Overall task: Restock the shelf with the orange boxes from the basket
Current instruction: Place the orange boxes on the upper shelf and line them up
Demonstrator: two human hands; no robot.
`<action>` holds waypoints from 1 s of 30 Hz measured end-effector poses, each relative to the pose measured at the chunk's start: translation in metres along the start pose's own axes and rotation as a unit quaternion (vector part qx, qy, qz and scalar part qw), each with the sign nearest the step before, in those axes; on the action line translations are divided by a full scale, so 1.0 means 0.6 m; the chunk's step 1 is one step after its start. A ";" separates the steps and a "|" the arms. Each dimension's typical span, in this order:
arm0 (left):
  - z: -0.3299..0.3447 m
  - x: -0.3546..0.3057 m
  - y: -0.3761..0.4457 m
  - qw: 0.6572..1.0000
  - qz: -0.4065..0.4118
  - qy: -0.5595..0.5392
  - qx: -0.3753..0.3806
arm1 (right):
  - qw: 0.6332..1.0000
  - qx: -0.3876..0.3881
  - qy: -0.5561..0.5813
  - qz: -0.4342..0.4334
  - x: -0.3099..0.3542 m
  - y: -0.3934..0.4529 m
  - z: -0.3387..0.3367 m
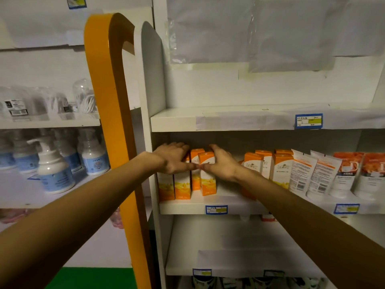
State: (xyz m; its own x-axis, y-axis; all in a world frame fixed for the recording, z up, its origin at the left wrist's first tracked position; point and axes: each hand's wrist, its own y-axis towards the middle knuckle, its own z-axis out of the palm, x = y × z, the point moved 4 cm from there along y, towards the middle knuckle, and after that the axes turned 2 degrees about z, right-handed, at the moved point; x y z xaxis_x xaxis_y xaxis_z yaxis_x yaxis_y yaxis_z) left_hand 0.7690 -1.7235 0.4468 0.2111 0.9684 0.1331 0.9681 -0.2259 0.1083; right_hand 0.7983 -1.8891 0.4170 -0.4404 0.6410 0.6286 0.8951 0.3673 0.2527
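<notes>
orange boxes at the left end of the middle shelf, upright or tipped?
Upright. The orange boxes stand on end on the shelf, tops up, with the left hand and right hand on them.

Orange-and-white boxes point(207, 174) between the hands, white shelf point(183, 206), orange upright panel point(108, 97) left of the hands, blue-yellow price tags point(216, 209), blue-labelled white bottles point(54, 170)
</notes>
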 end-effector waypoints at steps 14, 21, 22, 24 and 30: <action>0.018 0.006 -0.014 1.000 -0.016 -0.001 0.008 | 0.985 0.019 0.164 0.051 -0.010 -0.005 0.051; 0.017 0.010 -0.002 0.999 -0.034 -0.014 0.027 | 0.966 0.056 0.234 0.091 -0.023 0.003 0.061; 0.017 0.011 -0.002 0.999 -0.035 -0.020 0.026 | 0.964 0.054 0.241 0.096 -0.023 0.004 0.063; 0.019 0.012 0.000 0.999 -0.035 -0.029 0.023 | 0.960 0.052 0.255 0.104 -0.026 0.006 0.062; 0.021 0.014 0.001 0.999 -0.033 -0.032 0.021 | 0.951 0.075 0.282 0.106 -0.033 0.006 0.055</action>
State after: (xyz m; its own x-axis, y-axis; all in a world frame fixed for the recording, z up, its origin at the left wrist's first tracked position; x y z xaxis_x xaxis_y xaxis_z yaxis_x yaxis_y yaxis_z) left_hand 0.7727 -1.7143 0.4357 0.1537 0.9861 0.0627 0.9848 -0.1580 0.0723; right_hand 0.8082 -1.8782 0.3810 -0.1062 0.2640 0.9587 0.9212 0.3891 -0.0051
